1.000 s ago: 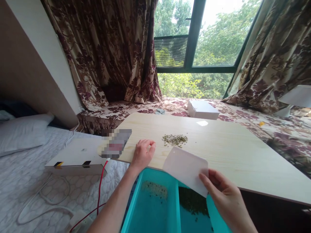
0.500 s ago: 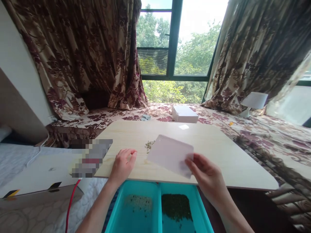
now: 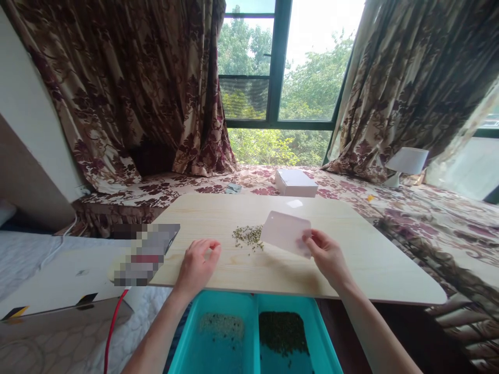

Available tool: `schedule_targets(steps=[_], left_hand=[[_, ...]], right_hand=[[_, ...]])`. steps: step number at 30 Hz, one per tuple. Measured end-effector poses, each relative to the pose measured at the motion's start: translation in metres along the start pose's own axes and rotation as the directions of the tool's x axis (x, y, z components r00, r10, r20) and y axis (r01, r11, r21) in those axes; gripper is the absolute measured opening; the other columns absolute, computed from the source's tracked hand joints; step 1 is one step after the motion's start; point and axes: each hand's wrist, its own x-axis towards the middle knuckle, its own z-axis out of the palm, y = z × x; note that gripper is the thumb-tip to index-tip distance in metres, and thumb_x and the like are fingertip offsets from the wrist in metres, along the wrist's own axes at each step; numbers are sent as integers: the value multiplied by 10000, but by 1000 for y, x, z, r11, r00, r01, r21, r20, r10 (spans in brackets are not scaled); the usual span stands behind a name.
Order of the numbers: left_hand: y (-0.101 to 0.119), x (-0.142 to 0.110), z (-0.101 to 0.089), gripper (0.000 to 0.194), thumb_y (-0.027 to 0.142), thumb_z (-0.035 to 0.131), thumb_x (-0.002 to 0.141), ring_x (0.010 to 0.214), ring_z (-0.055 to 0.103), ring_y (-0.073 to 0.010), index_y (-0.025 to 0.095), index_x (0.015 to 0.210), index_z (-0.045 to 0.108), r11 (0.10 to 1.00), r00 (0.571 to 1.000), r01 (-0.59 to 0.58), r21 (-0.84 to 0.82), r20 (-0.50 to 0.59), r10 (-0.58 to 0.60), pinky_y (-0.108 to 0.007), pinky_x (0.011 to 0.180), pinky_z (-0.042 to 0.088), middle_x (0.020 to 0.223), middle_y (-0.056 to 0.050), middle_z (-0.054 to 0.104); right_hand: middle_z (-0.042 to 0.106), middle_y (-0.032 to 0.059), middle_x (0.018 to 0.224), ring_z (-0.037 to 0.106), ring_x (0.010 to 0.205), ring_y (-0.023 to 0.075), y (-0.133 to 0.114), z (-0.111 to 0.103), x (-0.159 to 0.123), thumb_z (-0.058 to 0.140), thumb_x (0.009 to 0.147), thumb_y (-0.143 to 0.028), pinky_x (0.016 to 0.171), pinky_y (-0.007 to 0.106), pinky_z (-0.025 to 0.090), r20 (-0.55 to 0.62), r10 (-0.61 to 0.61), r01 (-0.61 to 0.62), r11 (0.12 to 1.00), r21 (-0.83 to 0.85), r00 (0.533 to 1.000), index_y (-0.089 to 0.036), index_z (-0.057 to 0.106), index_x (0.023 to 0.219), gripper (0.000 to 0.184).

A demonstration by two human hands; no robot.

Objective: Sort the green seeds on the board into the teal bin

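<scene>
My right hand [image 3: 327, 257] pinches the right edge of a thin, whitish plastic scraper [image 3: 286, 234] with rounded corners and a small hole near one corner. The scraper is tilted over the wooden tabletop, its left edge beside a scattered pile of small greenish beans [image 3: 247, 236]. Left of the beans, my left hand [image 3: 199, 262] rests near the table's front edge, fingers curled in, with nothing visible in them. Below the edge, between my forearms, stands a turquoise two-compartment bin [image 3: 256, 332]. Pale grains with dark specks [image 3: 222, 326] lie in its left compartment, dark green beans [image 3: 284, 330] in its right.
The light wooden table [image 3: 374, 259] has a small white patch [image 3: 295, 203] near its far edge. A blurred-out device [image 3: 146, 257] with a red cable [image 3: 113, 324] sits at its left side. Beyond are a white box [image 3: 296, 183] and a lamp [image 3: 408, 161] on the window ledge.
My right hand and the scraper have moved up and to the right, farther from the front edge. More of the bean pile shows now. My left hand stays in place.
</scene>
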Motion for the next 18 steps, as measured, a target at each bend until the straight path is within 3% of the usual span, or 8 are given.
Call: schedule_targets(steps=[13,18], left_hand=[[-2,-1,1,243,394,476,836,935,580,-235,218,817,642,1000,1000,9,-15,7,-9,-387,878,442,878,-35,683],[-4,-1,1,251,403,476,834,937,581,-232,218,824,645,1000,1000,6,-12,11,-6,-382,883,440,885,-35,683]], right_hand=[[705,59,706,643,632,189,-1,-5,1,640,677,-470,493,254,449,79,-20,27,996,-89,997,-177,625,785,313],[708,62,709,654,652,201,-1,-12,3,641,692,-476,535,275,474,60,-50,56,994,-98,997,-185,625,786,306]])
